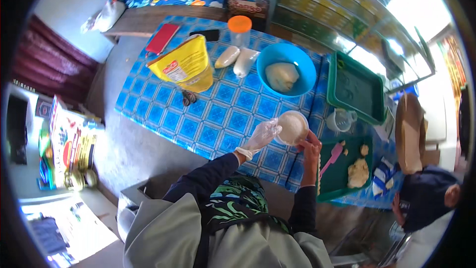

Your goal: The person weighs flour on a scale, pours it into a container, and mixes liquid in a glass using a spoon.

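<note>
A small white bowl [293, 125] of pale powder is held just above the near side of the table. My left hand [263, 135], in a clear plastic glove, closes at its left rim. My bare right hand [311, 148] grips the lower right rim, fingers curled around it. Beyond the bowl stands a blue basin [264, 80] with a pale lump of dough [281, 76] in it. To the right, a green tray [323, 193] holds a pink spatula [333, 157], a larger piece of dough [358, 173] and small dough pieces.
A yellow bag [191, 67], scissors [189, 98], two filled plastic bags, an orange-lidded jar [240, 30], a red notebook [162, 38] and a dark phone [204, 35] lie on the blue checked tablecloth [218, 114]. Rightward are a deep green tray [357, 87], a clear measuring cup [340, 120] and another person [426, 196].
</note>
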Action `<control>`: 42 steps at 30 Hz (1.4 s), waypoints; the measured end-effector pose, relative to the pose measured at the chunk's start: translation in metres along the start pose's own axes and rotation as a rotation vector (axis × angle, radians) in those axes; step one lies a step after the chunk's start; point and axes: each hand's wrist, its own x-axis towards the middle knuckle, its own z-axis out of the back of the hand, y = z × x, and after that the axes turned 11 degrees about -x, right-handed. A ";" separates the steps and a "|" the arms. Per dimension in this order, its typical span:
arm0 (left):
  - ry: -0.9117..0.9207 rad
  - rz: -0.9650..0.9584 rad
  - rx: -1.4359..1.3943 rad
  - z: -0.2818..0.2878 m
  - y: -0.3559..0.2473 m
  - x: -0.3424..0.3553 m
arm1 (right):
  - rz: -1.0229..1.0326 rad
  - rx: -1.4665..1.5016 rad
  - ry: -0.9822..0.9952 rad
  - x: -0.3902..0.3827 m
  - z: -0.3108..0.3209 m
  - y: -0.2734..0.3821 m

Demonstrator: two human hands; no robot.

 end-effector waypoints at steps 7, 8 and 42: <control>0.028 0.262 -0.668 0.114 0.009 -0.080 | 0.475 -0.963 -0.221 0.060 0.022 0.002; -0.158 0.322 -0.688 0.143 0.010 -0.096 | 0.493 -0.964 -0.210 0.065 -0.003 0.052; 0.203 -0.386 0.222 0.148 -0.046 0.014 | -0.002 -1.038 0.151 0.040 -0.203 0.156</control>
